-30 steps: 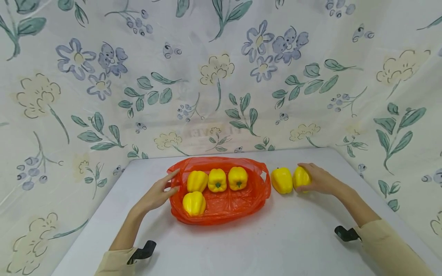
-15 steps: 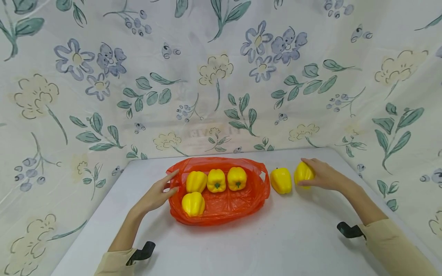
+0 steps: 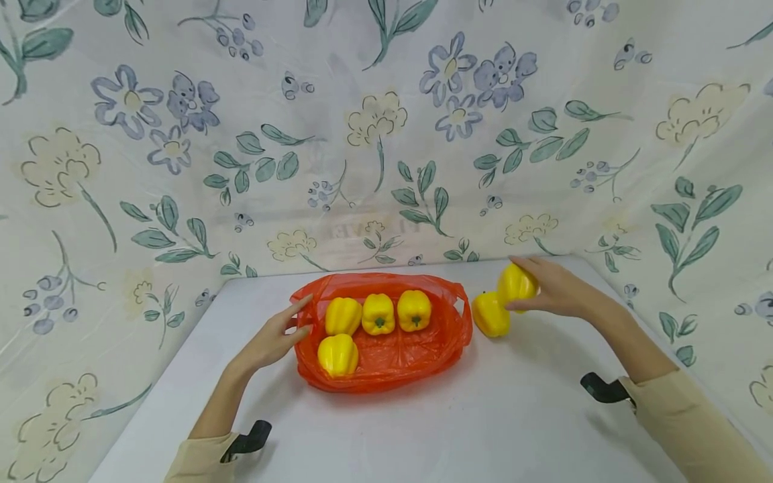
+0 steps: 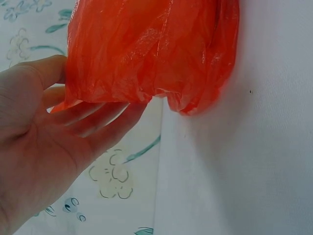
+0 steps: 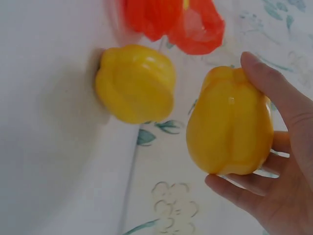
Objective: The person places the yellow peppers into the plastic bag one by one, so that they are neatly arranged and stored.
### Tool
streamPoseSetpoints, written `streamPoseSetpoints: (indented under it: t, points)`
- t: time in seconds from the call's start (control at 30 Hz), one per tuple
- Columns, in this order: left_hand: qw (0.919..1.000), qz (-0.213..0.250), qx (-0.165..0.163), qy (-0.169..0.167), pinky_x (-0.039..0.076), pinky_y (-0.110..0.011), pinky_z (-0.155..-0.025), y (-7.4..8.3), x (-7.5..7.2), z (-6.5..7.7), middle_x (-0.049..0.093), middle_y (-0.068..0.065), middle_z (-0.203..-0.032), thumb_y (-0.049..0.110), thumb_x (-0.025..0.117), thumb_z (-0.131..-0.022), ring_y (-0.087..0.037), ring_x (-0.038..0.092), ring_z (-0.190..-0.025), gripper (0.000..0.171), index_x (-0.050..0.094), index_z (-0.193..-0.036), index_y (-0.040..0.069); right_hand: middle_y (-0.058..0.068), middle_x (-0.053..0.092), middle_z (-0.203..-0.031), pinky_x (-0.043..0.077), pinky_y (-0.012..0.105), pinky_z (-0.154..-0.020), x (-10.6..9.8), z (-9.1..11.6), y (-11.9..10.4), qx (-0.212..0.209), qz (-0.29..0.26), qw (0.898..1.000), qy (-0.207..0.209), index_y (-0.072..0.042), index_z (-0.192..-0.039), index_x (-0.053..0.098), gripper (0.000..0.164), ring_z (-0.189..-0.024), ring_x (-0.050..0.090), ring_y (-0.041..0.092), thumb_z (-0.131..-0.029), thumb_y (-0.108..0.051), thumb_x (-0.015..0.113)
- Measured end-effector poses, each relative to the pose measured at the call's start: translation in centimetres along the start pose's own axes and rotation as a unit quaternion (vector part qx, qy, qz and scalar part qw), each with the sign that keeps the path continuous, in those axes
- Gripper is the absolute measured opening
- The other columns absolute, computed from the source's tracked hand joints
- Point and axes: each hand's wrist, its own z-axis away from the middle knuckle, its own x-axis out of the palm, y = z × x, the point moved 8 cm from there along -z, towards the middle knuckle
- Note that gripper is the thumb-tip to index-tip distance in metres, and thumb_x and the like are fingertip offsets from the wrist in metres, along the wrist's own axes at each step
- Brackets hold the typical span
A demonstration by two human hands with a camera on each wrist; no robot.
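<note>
A yellow bell pepper, raised above the table, is gripped between the thumb and fingers of my right hand. Just left of it, another yellow bell pepper rests on the table, partly covered by the held one in the head view. My left hand touches the left side of a red plastic bag with its fingers extended; some fingers lie partly behind the bag in the left wrist view. Several yellow bell peppers sit inside the wide-mouthed bag, toward its back and left.
The white table extends in front of the bag and to its right. A flower-patterned cloth hangs behind and along both sides. Black wrist mounts stick out from the sleeves.
My right hand has lifted its bell pepper off the table and carried it left, up beside the remaining loose one. The left hand and the bag have stayed in place.
</note>
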Motion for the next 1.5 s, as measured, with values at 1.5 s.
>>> streamPoseSetpoints:
  t: [1.5]
  points:
    - [0.9999,0.015,0.005,-0.005,0.056,-0.049,-0.093,0.2,-0.1,0.0,0.041,-0.02,-0.153,0.017,0.057,-0.099,-0.043,0.051,-0.127,0.064,0.028,-0.156,0.018,0.006,0.051,-0.138,0.057,0.034,-0.089,4.7,-7.3,-14.1,-0.073,-0.041,0.991,-0.105,-0.022,-0.15,0.039,0.091,-0.108,0.056,0.02,-0.075,-0.053,0.08]
